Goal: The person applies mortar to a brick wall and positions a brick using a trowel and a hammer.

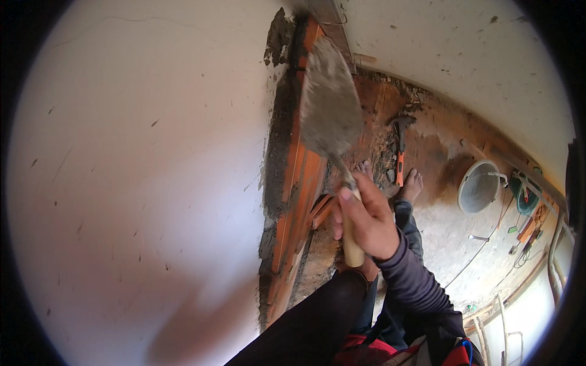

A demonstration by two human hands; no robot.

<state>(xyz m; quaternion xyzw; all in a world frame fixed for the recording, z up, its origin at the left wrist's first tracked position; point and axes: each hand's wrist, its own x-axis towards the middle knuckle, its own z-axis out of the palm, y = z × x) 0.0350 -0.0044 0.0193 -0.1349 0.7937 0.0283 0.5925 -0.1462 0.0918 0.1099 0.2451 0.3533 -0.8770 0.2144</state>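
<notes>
My right hand point(373, 221) is closed around the pale wooden handle of a trowel point(331, 100). The trowel's pointed blade is smeared with grey mortar, slightly blurred, and tilted up in front of an orange-brown wooden frame point(297, 195). A rough strip of dark wet mortar point(281, 140) runs along the joint between that frame and the white wall point(146, 158). Below the trowel handle, my left hand point(368, 268) shows only in part, past a band on its wrist. Its fingers are hidden behind my right hand and the handle.
A claw hammer point(400, 155) with an orange handle lies on the stained floor close to my bare feet point(413, 185). Farther right stand a grey bucket point(479, 188) and a green tub point(526, 196). Small tools and a cable point(524, 258) lie near poles point(503, 323).
</notes>
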